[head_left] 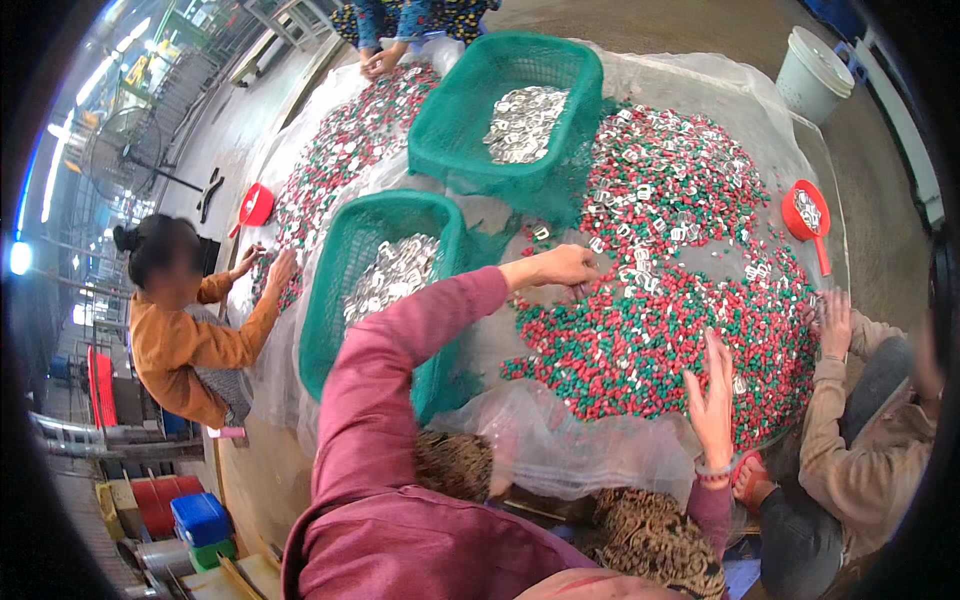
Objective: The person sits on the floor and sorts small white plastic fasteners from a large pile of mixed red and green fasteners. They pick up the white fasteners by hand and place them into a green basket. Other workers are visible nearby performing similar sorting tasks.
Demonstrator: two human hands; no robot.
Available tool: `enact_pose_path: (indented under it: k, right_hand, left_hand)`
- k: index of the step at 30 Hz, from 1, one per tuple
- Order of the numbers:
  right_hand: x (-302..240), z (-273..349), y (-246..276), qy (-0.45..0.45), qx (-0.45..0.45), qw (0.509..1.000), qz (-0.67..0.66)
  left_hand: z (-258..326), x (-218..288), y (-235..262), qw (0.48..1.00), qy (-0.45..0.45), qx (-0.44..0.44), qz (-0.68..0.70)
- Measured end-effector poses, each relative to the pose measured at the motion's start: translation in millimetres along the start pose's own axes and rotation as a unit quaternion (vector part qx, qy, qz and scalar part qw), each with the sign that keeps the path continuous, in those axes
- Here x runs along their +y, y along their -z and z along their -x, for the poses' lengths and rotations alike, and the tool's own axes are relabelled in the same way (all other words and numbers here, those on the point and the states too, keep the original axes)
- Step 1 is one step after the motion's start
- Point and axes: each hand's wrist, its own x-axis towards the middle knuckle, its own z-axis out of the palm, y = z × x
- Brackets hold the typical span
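Observation:
A wide pile of small red and green pellets, mixed with silvery metal pieces that look like buckles, lies spread before me. My left hand reaches across to the pile's left edge. Its fingers are bent down and pressed together; whatever they hold is hidden. Over the near right part of the pile is my right hand, with fingers stretched out and nothing in it. Left of my left arm stands a green mesh basket with a heap of silvery metal pieces inside, partly covered by my sleeve.
Beyond stands a second green basket holding similar pieces. A red scoop with metal pieces lies at right, another red scoop at left. Co-workers' hands are at the pile edges right, left and far. A white bucket stands far right.

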Motion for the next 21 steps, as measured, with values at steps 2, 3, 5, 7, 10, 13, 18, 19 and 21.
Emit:
enact_pose_path:
  k: [2, 3, 5, 7, 10, 13, 18, 19, 21]
  right_hand:
    - [28.0, 15.1, 2.8, -0.065, 0.023, 0.996, -0.061]
    - [45.6, 26.5, 7.0, -0.127, 0.045, 0.983, -0.121]
    - [68.4, 41.2, 15.6, -0.181, 0.095, 0.962, -0.179]
    - [71.7, 43.7, 29.2, -0.240, 0.110, 0.943, -0.203]
    - [86.1, 54.5, 55.2, -0.279, 0.149, 0.928, -0.195]
    - [110.6, 71.5, 76.3, -0.293, 0.168, 0.928, -0.157]
    - [127.1, 87.2, 88.7, -0.342, 0.170, 0.919, -0.096]
    - [128.6, 88.0, 92.0, -0.347, 0.154, 0.921, -0.085]
    - [128.1, 87.1, 94.3, -0.357, 0.128, 0.922, -0.077]
  left_hand:
    - [-71.2, -39.9, 12.8, 0.987, 0.044, 0.009, 0.157]
    - [-101.5, -34.3, 16.3, 0.943, 0.062, 0.043, 0.323]
    - [-157.6, -69.4, 43.9, 0.860, 0.026, 0.011, 0.509]
    - [-192.9, -105.7, 67.4, 0.710, -0.057, 0.121, 0.691]
    - [-212.0, -83.3, 83.0, 0.691, -0.165, 0.328, 0.623]
    - [-223.8, -99.3, 102.3, 0.875, -0.094, 0.456, 0.133]
    - [-269.6, -108.8, 122.1, 0.908, -0.097, 0.399, 0.082]
    - [-273.1, -103.0, 122.3, 0.912, -0.093, 0.388, 0.093]
    - [-283.3, -104.2, 125.2, 0.912, -0.119, 0.368, 0.138]
